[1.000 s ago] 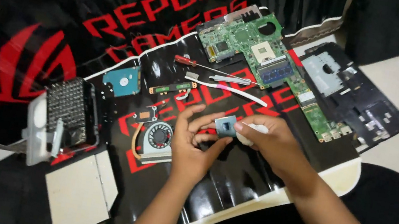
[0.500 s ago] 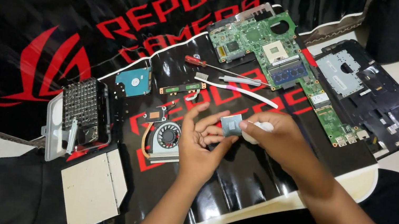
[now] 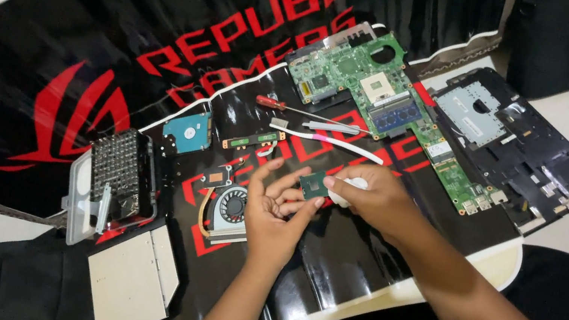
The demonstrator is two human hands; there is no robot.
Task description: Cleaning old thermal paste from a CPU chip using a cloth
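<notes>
— We have a white table [image 3: 503, 267] draped in a black and red banner [image 3: 126, 51], with laptop parts spread over it. How much open room do we see?

— Little far of our hands: the green motherboard [image 3: 385, 100], a red-handled screwdriver [image 3: 285, 107] and a white strip [image 3: 325, 141] lie there. The black laptop shell [image 3: 521, 156] reaches past the table's right edge. Left sit the cooling fan [image 3: 231, 209], the blue hard drive [image 3: 188, 131] and a keyboard piece [image 3: 117, 171]. The banner near our wrists is bare down to the table's near edge.

— And the grip?

— Our left hand [image 3: 275, 216] pinches the small square processor chip [image 3: 312, 184] between thumb and fingertips, the other fingers spread open. Our right hand [image 3: 374, 197] is curled closed around something white [image 3: 350, 186], touching the chip's right side.

— Anything changed?

— The chip has stayed between our hands above the banner; the view has shifted slightly.

— Its heading?

— It is square, so no long axis; its dark face tilts up towards us.
</notes>
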